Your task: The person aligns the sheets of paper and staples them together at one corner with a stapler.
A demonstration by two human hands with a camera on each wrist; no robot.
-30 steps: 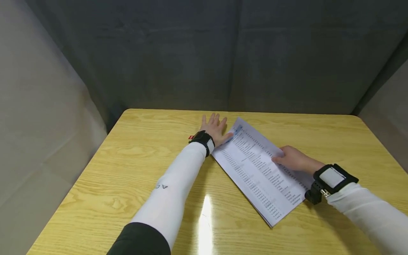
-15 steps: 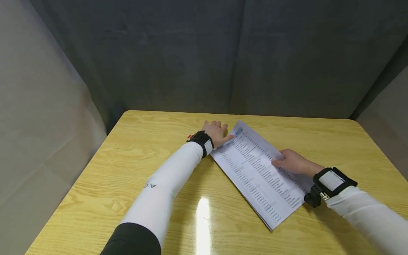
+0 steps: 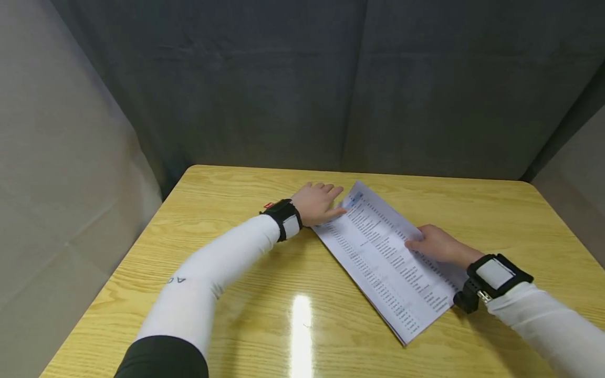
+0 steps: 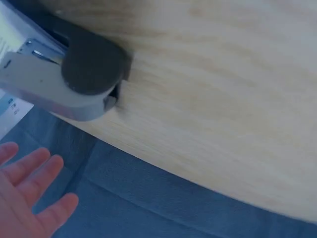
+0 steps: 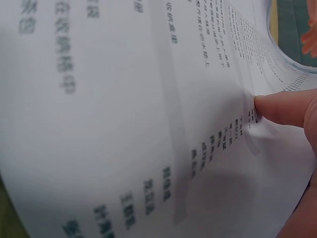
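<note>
White printed sheets (image 3: 385, 257) pinned under my right hand (image 3: 437, 244), fingers flat; left hand (image 3: 319, 203) open, reaching the stapler (image 4: 64, 82). Next: grip stapler.

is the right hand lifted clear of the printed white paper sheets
No, the right hand rests on the printed white paper sheets, fingers pressing the page.

Sheets: I see the sheets (image 3: 385, 257) lying flat on the table (image 3: 198, 247), running from 12 o'clock toward 4 o'clock.
Left grip (image 3: 317, 203): at their far corner, 11 o'clock side.
Right grip (image 3: 437, 244): on their 3 o'clock edge.
</note>
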